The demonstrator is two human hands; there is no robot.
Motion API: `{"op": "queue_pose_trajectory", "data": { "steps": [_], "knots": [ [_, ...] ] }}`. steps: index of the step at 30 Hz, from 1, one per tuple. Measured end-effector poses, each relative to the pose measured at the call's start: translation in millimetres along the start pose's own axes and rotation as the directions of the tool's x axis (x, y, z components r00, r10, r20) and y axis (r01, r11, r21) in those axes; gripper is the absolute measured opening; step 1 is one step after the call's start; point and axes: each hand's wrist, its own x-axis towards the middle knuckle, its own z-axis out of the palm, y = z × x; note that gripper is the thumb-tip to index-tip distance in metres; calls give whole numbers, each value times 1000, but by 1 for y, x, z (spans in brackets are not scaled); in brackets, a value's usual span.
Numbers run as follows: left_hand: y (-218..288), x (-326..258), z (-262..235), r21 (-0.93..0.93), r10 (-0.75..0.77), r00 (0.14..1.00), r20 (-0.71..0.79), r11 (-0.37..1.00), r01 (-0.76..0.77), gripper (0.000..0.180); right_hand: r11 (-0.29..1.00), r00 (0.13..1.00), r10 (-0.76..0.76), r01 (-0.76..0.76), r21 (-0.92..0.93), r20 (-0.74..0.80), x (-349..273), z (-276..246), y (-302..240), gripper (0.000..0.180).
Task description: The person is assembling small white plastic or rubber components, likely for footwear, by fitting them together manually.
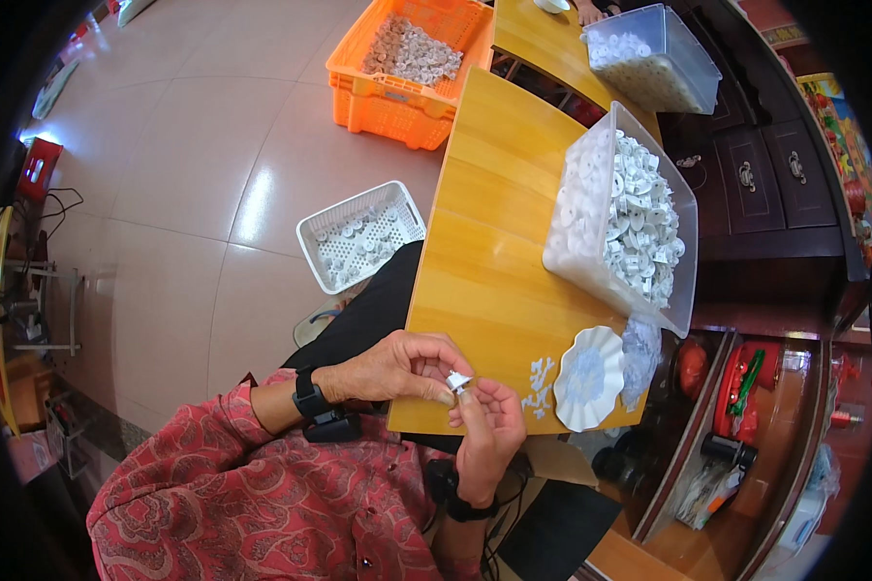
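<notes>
Close to the near edge of the yellow table [494, 223], a small white plastic part [457, 382] is held between both hands. My left hand [397, 368] pinches it from the left with thumb and fingertips. From below and the right, the fingertips of my right hand [491, 426] close on the same part. Several small white clip-like pieces [539, 383] lie loose on the table right of my hands. Beside them stands a white scalloped dish [606, 351] holding small pale pieces. My fingers partly hide the held part, so its exact kind cannot be made out.
A clear plastic bin [576, 203] heaped with white plastic parts stands on the table, and another clear bin [683, 73] is farther back. On the floor are a white basket [310, 247] and an orange crate [358, 111], both holding parts. Dark wooden cabinets [736, 203] border the right.
</notes>
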Motion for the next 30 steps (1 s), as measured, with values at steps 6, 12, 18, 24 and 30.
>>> {"op": "queue_pose_trajectory", "data": {
  "steps": [6,12,18,24,30],
  "knots": [
    [1,1,2,74,42,999,-27,996,-40,32,1000,1000,-7,7,5,-21,-2,0,-1,22],
    [3,0,3,87,47,998,-35,995,-44,31,1000,998,6,-6,5,-55,-1,7,-3,21],
    [5,-1,3,136,31,999,-8,990,-30,33,1000,999,-26,26,2,-34,2,5,3,19],
    [3,-2,-2,58,48,998,-28,997,-46,33,998,1000,6,-7,66,17,5,3,6,18],
    [7,-4,0,-52,30,998,-51,998,-33,33,999,999,-6,4,40,50,8,8,4,18]
  ]
}}
